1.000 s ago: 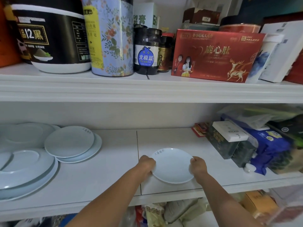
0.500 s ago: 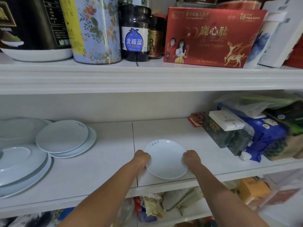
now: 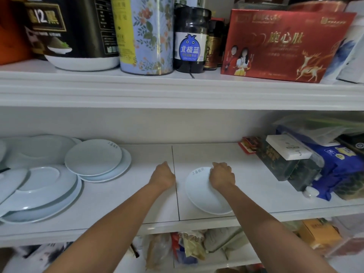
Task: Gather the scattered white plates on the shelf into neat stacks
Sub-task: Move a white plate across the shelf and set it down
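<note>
Lone small plate [image 3: 204, 196] lies flat on shelf [image 3: 137, 198], near front edge, right of board seam, well apart from other plates. Right hand [image 3: 222, 177] rests on plate's far right rim, fingers curled over it; whether rim actually pinched, cannot tell. Left hand [image 3: 163, 176] loosely fisted on bare shelf just left of plate, holding nothing. Small-plate stack [image 3: 94, 157] at left, likely destination, same size. Large plates [image 3: 39, 196] overlap untidily, far left.

White shelf [image 3: 137, 196] with plate stacks [image 3: 39, 194], lone plate [image 3: 204, 200], boxes [image 3: 285, 162].
</note>
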